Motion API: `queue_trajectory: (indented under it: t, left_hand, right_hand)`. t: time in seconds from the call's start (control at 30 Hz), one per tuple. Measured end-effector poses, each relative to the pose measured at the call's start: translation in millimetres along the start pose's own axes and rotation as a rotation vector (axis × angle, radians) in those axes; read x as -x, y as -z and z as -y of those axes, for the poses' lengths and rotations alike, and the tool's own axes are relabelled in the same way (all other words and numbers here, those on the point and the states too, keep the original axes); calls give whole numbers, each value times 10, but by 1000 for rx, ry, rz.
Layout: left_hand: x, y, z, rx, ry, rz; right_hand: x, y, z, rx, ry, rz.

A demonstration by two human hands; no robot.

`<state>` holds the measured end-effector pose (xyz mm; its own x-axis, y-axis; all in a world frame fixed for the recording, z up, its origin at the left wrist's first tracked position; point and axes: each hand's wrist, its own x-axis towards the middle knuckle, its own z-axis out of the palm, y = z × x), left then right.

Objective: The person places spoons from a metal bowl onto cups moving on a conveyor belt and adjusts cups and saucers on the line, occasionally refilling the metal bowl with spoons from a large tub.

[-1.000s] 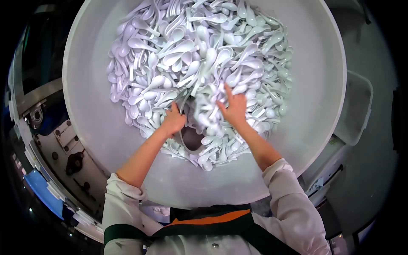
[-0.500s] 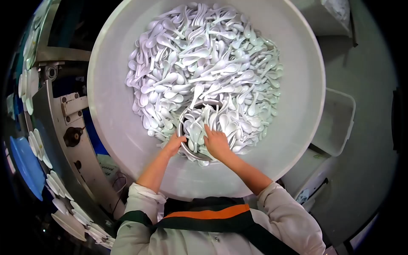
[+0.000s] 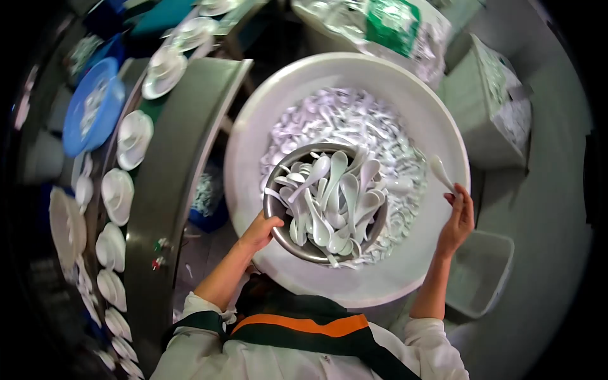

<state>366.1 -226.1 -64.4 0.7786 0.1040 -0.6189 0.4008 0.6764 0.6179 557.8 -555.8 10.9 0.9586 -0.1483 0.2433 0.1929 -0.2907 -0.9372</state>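
My left hand (image 3: 261, 230) grips the lower left rim of a round metal bowl (image 3: 270, 204), thumb over the edge. White soup spoons (image 3: 334, 183) are heaped inside the bowl, several sticking up above its rim. The bowl is held above a large round white tub (image 3: 278, 278), whose bottom is covered by a wide pile of white spoons (image 3: 354, 114). Out at the tub's right rim, my right hand (image 3: 460, 221) pinches a single white soup spoon (image 3: 441, 172) by its handle end, bowl end pointing up and left.
On the left runs a metal-sided conveyor (image 3: 171, 183) carrying white dishes (image 3: 134, 138) in a row. A blue basin (image 3: 101, 107) stands beyond it. A clear plastic bin (image 3: 484, 272) sits right of the tub, with a pale crate (image 3: 484, 101) farther back. Behind the tub lies a green-and-white bag (image 3: 392, 25).
The metal bowl has been lifted out of the spoon pile by my left hand. My right hand has left the bowl, moved right, and now holds one spoon. The view has shifted left.
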Motion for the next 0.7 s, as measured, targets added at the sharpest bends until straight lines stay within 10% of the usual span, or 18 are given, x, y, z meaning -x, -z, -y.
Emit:
queue_trajectory:
  t: [0.27, 0.33, 0.47, 0.6, 0.7]
  left_hand:
    - [2345, 911, -581, 431, -141, -368]
    - [3141, 1040, -538, 467, -137, -513]
    - [4348, 1273, -318, 513, -235, -847]
    - [5239, 1710, 250, 549, -313, -884]
    - [5638, 1942, 532, 556, -258, -898]
  right_hand:
    - [488, -2366, 643, -260, -222, 743]
    - [970, -2929, 1067, -245, 81, 1065]
    - [2609, -3907, 1932, -433, -94, 1602]
    - [4293, -4319, 2690, -621, 1019, 1954]
    - [5216, -4532, 2898, -705, 1262, 1923]
